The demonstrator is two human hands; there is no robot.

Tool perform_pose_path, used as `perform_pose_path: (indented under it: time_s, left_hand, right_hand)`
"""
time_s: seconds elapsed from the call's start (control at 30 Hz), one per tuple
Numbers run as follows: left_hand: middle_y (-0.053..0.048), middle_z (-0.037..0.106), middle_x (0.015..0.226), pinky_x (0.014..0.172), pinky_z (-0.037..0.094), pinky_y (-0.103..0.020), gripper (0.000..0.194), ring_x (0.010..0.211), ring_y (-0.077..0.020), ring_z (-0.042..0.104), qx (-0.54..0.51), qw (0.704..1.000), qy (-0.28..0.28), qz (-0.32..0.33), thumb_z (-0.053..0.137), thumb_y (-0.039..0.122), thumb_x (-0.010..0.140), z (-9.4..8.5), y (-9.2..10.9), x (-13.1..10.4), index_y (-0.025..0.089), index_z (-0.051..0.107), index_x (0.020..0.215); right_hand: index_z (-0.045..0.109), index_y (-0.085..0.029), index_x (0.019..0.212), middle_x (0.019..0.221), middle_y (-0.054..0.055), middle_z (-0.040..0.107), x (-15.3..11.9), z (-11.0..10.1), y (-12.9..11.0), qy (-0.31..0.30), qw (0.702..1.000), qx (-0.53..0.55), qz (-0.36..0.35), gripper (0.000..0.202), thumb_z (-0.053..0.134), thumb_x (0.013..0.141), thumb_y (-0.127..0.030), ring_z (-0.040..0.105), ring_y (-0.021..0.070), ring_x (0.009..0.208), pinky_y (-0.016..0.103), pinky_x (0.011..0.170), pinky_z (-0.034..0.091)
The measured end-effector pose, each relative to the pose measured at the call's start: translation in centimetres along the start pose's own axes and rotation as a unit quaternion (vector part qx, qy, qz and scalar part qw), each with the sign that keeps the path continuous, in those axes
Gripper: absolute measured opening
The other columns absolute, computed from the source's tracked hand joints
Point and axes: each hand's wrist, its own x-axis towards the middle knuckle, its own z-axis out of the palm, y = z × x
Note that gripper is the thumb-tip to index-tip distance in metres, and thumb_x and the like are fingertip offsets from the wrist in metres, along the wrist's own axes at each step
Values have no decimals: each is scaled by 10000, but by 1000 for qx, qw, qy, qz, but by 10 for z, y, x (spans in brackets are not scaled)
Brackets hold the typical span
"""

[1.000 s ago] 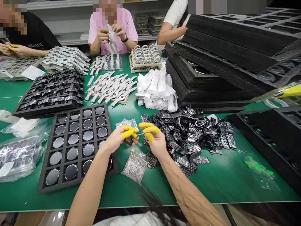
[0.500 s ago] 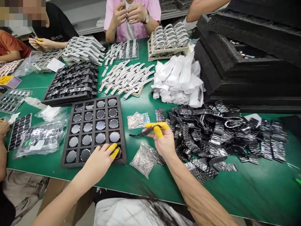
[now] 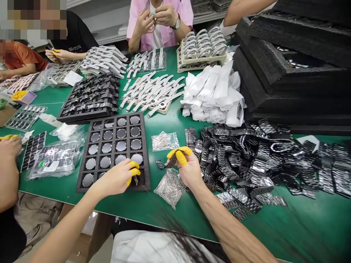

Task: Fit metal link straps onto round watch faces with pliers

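Nearest, the left hand (image 3: 117, 179) rests on the front edge of the black foam tray (image 3: 116, 151) of round watch cases, its yellow-capped fingertips pinched on a small dark part. Just right, the right hand (image 3: 188, 168) pinches a dark strap piece (image 3: 171, 163) above the bag of pins (image 3: 170, 187). Beyond them, wrapped bracelets (image 3: 255, 157) are heaped on the green surface (image 3: 301, 226).

white straps (image 3: 153, 91) lie beside stacked black trays (image 3: 290, 73).
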Motion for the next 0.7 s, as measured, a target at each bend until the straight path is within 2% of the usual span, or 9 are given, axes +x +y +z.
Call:
perform_pose_path:
  time_s: [0.1, 0.2, 0.3, 0.33, 0.4, 0.5, 0.63, 0.7]
  left_hand:
    - [-84, 674, 1254, 1029, 515, -373, 309, 1172, -238, 599, -72, 997, -11, -3, 498, 83, 1012, -6, -3, 1, 220, 702, 1198]
    - [-87, 695, 1171, 1016, 517, -399, 165, 1135, -252, 614, -117, 993, -17, -15, 545, 204, 1042, -10, -4, 2, 219, 698, 1101]
    - [-72, 707, 1087, 911, 550, -373, 120, 1024, -233, 671, -212, 973, 28, -86, 545, 270, 1045, -19, -6, 10, 231, 645, 1100]
    - [-63, 703, 1065, 844, 562, -347, 117, 978, -219, 696, -268, 954, 59, -118, 540, 303, 1049, -24, -6, 16, 234, 611, 1111]
    - [-39, 690, 999, 679, 551, -279, 151, 851, -185, 730, -392, 896, 127, -163, 538, 376, 1050, -32, -5, 37, 236, 540, 1107]
    - [16, 647, 851, 468, 433, -207, 309, 597, -127, 666, -548, 801, 190, -148, 651, 479, 977, -35, -2, 82, 235, 481, 1061]
    - [23, 654, 903, 475, 439, -198, 550, 627, -116, 664, -683, 683, 231, -117, 846, 541, 782, -16, 7, 136, 236, 463, 1032]
    - [9, 677, 920, 516, 466, -207, 591, 665, -122, 679, -704, 657, 241, -123, 869, 565, 743, -4, 11, 149, 231, 461, 1012]
  right_hand:
    - [640, -264, 903, 791, -17, 749, -2, 2, 5, -19, 1000, 4, 24, 425, 873, 793, -603, 665, 165, 599, 311, 520, 592]
    - [637, -262, 909, 787, -20, 748, -2, 2, 9, -29, 999, 11, 34, 432, 873, 792, -604, 670, 161, 595, 307, 521, 592]
    - [636, -260, 919, 793, -18, 745, -3, 2, 9, -33, 999, 14, 37, 421, 860, 810, -600, 655, 153, 581, 310, 525, 598]
    - [632, -260, 916, 796, -18, 743, -4, 2, 8, -32, 999, 17, 39, 420, 860, 812, -596, 652, 152, 582, 308, 522, 598]
    - [620, -258, 906, 798, -19, 739, -4, 3, 7, -27, 998, 25, 44, 422, 864, 811, -588, 651, 151, 589, 297, 507, 592]
    - [610, -247, 880, 758, -27, 721, -3, 4, 5, -31, 998, 24, 46, 423, 847, 827, -594, 621, 133, 533, 264, 450, 549]
    - [600, -235, 860, 713, -31, 710, -1, 4, 5, -41, 998, 5, 38, 430, 800, 863, -616, 533, 97, 427, 218, 380, 435]
    - [598, -232, 862, 711, -21, 718, 0, 4, 5, -45, 998, -5, 39, 427, 779, 883, -618, 518, 93, 421, 217, 392, 416]
